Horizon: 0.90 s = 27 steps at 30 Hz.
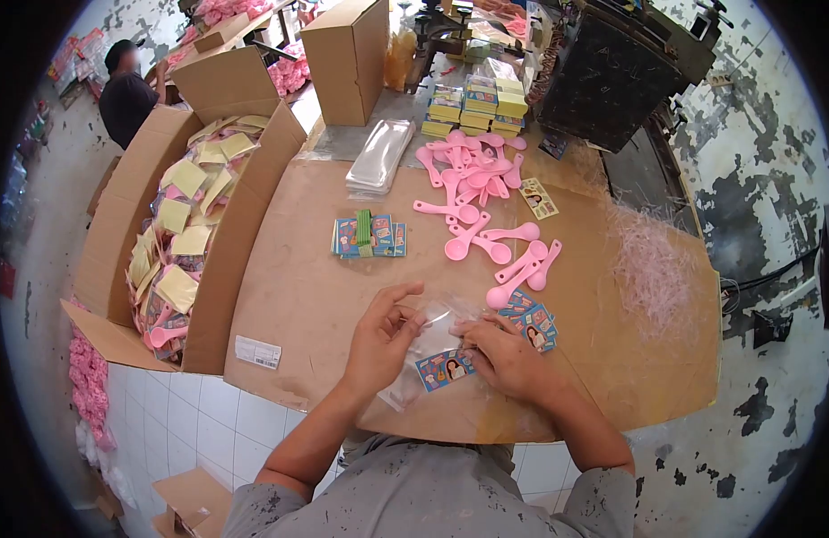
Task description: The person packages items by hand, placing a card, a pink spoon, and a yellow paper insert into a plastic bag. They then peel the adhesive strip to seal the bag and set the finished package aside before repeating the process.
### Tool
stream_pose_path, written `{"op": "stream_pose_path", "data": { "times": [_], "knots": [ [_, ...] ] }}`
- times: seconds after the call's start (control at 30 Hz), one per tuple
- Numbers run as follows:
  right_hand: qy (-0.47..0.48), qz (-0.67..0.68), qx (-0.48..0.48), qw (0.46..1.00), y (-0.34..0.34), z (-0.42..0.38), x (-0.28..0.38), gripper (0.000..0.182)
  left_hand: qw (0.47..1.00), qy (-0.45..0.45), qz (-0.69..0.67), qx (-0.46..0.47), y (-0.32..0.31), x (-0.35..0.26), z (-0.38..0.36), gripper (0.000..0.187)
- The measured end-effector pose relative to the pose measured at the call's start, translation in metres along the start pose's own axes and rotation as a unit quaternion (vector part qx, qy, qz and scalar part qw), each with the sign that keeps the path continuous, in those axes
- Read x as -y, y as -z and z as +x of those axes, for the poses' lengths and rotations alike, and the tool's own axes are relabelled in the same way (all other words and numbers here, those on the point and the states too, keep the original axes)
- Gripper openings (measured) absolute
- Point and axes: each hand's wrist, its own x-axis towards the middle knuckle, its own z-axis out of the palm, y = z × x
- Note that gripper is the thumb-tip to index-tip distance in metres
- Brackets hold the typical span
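Between my two hands is a clear plastic bag (439, 316), its upper part catching the light. My left hand (386, 336) is closed on the bag's left edge, thumb and fingers pinched together. On the other side my right hand (506, 360) is closed with its fingertips at the bag's right edge. A blue printed card (443, 369) shows under the right fingers, overlapping the lower part of the bag. Just beyond the right hand lie several more blue cards (538, 325), with pink measuring spoons (515, 273) touching them.
A cardboard box (290, 148) full of packed bags stands left. On the cardboard-covered table (289, 296) are banded cards (368, 237), clear bags (378, 157), a spoon pile (473, 170), card stacks (477, 103) and plastic shreds (655, 269). A person (127, 99) is at far left.
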Motion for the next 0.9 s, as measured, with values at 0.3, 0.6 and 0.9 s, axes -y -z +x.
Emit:
{"op": "stream_pose_path", "data": {
  "times": [0.3,0.6,0.9],
  "knots": [
    [-0.225,0.071,-0.052,0.970,0.067,-0.005,0.010,0.015,0.984,0.032,-0.173,0.015,0.006,-0.012,0.004,0.067],
    [-0.158,0.168,-0.212,0.950,0.062,0.020,0.013,0.011,0.993,0.030,-0.112,0.030,-0.003,-0.016,0.000,0.073],
    [-0.065,0.044,-0.093,0.993,0.086,0.032,0.025,0.012,0.997,0.032,-0.048,0.057,-0.006,-0.020,-0.005,0.073]
  ]
}}
